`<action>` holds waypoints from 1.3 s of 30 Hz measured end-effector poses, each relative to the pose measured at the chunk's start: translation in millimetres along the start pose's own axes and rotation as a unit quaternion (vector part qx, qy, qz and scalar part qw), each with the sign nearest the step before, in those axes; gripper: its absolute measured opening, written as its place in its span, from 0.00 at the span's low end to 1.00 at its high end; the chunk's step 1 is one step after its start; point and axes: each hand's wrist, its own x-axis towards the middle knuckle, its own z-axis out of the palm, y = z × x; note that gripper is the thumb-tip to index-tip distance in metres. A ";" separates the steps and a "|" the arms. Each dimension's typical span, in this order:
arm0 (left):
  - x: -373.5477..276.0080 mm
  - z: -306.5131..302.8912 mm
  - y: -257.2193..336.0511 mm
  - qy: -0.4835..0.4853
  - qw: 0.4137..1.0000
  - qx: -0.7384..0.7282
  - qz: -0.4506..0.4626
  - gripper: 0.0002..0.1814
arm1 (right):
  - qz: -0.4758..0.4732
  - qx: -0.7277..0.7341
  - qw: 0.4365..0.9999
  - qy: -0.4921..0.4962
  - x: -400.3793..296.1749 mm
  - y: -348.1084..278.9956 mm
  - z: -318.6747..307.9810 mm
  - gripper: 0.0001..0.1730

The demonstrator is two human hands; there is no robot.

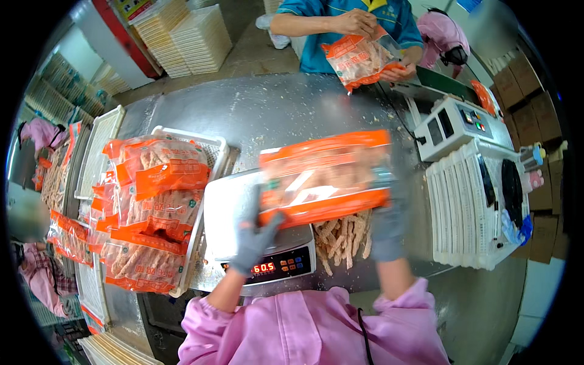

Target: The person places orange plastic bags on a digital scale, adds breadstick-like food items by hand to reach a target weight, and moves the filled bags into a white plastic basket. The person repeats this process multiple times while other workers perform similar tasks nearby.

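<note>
Both my hands wear grey gloves and hold one orange-and-clear plastic food bag (324,178) filled with breaded strips. My left hand (255,232) grips the bag's left end, thumb on its near edge. At the right end, my right hand (388,223) is blurred and partly hidden by the bag. The bag is held above the right part of a digital weighing scale (228,219), whose red display is lit and partly covered by my left wrist. A pile of loose breaded strips (344,242) lies on the steel table just right of the scale.
Filled bags (159,210) are heaped on a white plastic tray (221,146) to the left. Stacked white trays (456,205) and a boxy machine (461,127) stand right. Across the steel table (205,105), a person in blue handles another bag (360,59).
</note>
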 end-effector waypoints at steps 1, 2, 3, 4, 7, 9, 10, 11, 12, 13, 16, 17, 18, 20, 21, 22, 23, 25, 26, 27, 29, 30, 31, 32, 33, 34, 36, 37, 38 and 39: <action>5.6 15.0 5.6 -0.036 0.997 0.048 0.040 0.40 | -0.047 -0.039 0.998 0.015 21.4 -15.2 -34.1 0.16; 10.9 31.8 10.3 -0.071 0.989 0.094 0.086 0.39 | -0.087 -0.099 0.991 0.027 47.7 -25.1 -83.0 0.18; 16.7 41.8 12.7 -0.107 0.978 0.115 0.139 0.38 | -0.124 -0.146 0.981 0.014 68.0 -32.0 -140.6 0.19; 21.2 54.9 1.4 -0.081 0.972 0.101 0.194 0.37 | -0.164 -0.187 0.969 -0.007 91.3 -36.3 -195.4 0.21; 17.2 36.1 -2.7 -0.050 0.967 0.155 0.197 0.35 | -0.262 -0.291 0.920 -0.004 127.9 -57.9 -230.2 0.25; 6.0 5.0 -13.6 0.002 0.976 0.143 0.165 0.35 | -0.200 -0.273 0.941 0.017 150.9 -14.6 -322.1 0.25; 1.4 -15.3 -16.3 0.043 0.973 0.151 0.172 0.35 | -0.193 -0.316 0.929 0.014 158.6 3.1 -392.5 0.25; -4.2 -40.5 -19.1 0.090 0.966 0.164 0.177 0.35 | -0.130 -0.288 0.948 0.028 163.6 10.4 -424.4 0.25; -9.0 -74.3 -26.0 0.228 0.914 0.263 0.209 0.36 | -0.157 -0.319 0.933 0.061 167.8 31.6 -375.4 0.26; -6.6 -104.5 -31.7 0.345 0.840 0.342 0.242 0.37 | -0.186 -0.361 0.907 0.106 149.0 23.9 -325.9 0.27; 55.2 -160.3 -4.5 0.587 0.678 0.355 0.265 0.33 | -0.326 -0.600 0.684 0.258 90.2 -43.0 -229.5 0.27; 75.2 -173.3 6.4 0.635 0.618 0.390 0.251 0.28 | -0.333 -0.579 0.717 0.200 78.6 -50.0 -197.7 0.27; 91.6 -203.8 -7.9 0.609 0.665 0.357 0.244 0.23 | -0.340 -0.548 0.752 0.134 71.5 -45.4 -161.1 0.28; 121.9 -273.3 -55.3 0.555 0.744 0.295 0.228 0.14 | -0.329 -0.464 0.822 0.013 55.4 -25.7 -78.5 0.28; 139.0 -262.4 -35.4 0.550 0.796 0.043 0.248 0.08 | -0.308 -0.429 0.849 -0.026 40.4 -25.7 -45.7 0.27; 145.2 -261.7 -17.3 0.510 0.809 0.136 0.258 0.08 | -0.272 -0.444 0.852 -0.059 22.2 -41.5 -10.1 0.26; 145.6 -261.5 0.8 0.463 0.813 0.231 0.267 0.08 | -0.231 -0.454 0.855 -0.091 3.1 -52.7 23.1 0.26; 136.5 -239.4 50.2 0.398 0.813 0.184 0.384 0.05 | -0.155 -0.291 0.932 -0.151 -23.9 -39.5 66.5 0.23; 118.5 -226.0 83.7 0.320 0.812 0.237 0.428 0.03 | -0.093 -0.200 0.956 -0.192 -32.6 -29.4 88.5 0.24; 99.2 -209.5 112.0 0.237 0.803 0.283 0.467 0.04 | -0.029 -0.106 0.967 -0.228 -39.2 -20.3 108.6 0.25; 66.6 -177.1 136.8 0.086 0.731 0.420 0.530 0.08 | -0.001 -0.011 0.967 -0.255 -47.5 -10.4 152.5 0.28; 58.0 -153.3 121.9 -0.027 0.789 0.411 0.457 0.05 | 0.126 0.185 0.952 -0.207 -54.1 -5.0 172.0 0.32; 40.5 -128.7 108.3 -0.137 0.828 0.400 0.368 0.05 | 0.210 0.259 0.927 -0.173 -55.9 -4.0 185.4 0.32; 25.6 -100.3 87.0 -0.169 0.828 0.383 0.372 0.07 | 0.284 0.331 0.891 -0.121 -57.4 0.6 196.2 0.33; 9.1 -72.7 62.9 -0.199 0.827 0.367 0.376 0.09 | 0.322 0.286 0.898 -0.092 -50.9 1.4 200.6 0.31; -6.7 -44.4 7.4 -0.235 0.884 0.295 0.276 0.10 | 0.266 0.208 0.933 -0.120 -56.3 21.7 182.3 0.30; -14.3 -13.9 -47.6 -0.306 0.947 0.056 0.083 0.11 | 0.151 0.039 0.978 -0.140 -67.4 67.2 141.0 0.27; -14.8 -4.1 -54.9 -0.325 0.939 -0.114 -0.008 0.11 | 0.215 0.062 0.966 -0.130 -69.4 66.7 125.4 0.28; -15.8 4.7 -61.1 -0.328 0.897 -0.278 -0.101 0.13 | 0.276 0.085 0.951 -0.114 -71.2 66.5 109.4 0.28; -22.0 12.7 -66.8 -0.315 0.822 -0.432 -0.197 0.14 | 0.291 0.092 0.947 -0.101 -75.3 68.7 88.5 0.28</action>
